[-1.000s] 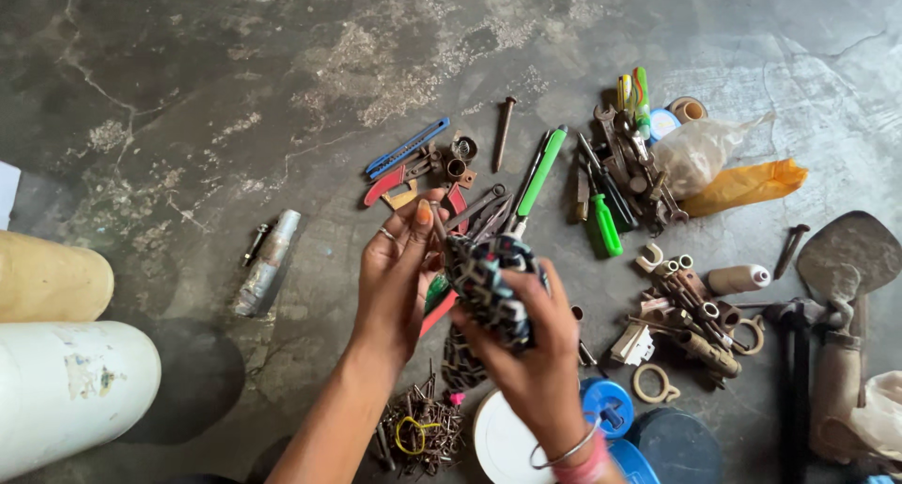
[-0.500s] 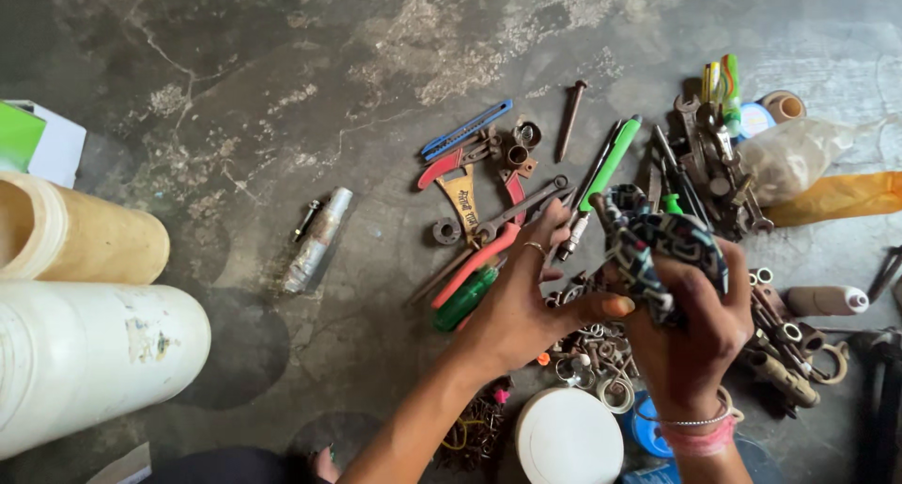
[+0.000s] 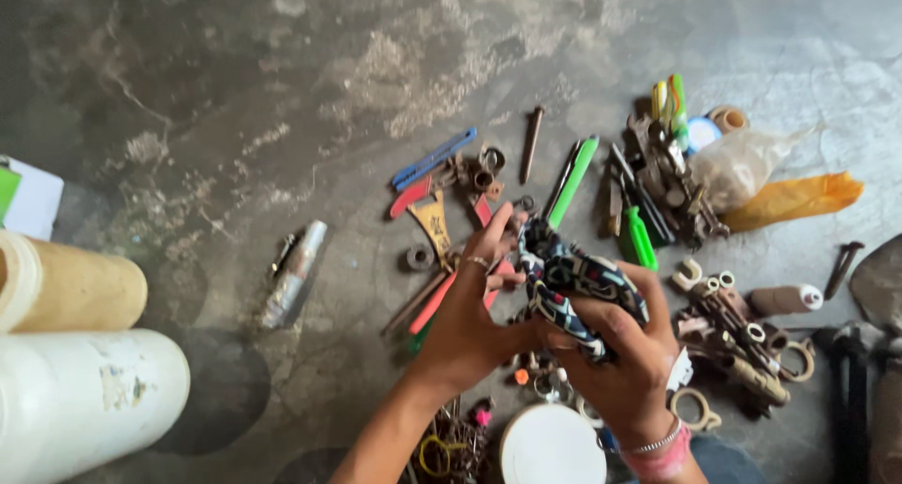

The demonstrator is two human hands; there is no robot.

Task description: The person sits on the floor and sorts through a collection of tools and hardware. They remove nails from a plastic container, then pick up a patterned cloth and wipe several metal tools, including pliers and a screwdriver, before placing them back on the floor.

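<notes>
**Patterned cloth bundle gripped over a floor of scattered tools**

A person's right hand (image 3: 625,352) was closed around a bunched black-and-white patterned cloth (image 3: 573,282), held above the concrete floor (image 3: 282,89). The left hand (image 3: 470,320), wearing a ring, had its fingers pinched on the bundle's near edge. The cloth looked soft, light and limp, likely best held by a gathered fold rather than a loose end. Green-handled screwdrivers (image 3: 575,176), a blue utility knife (image 3: 434,158) and a white lid (image 3: 552,444) lay nearby.
</notes>
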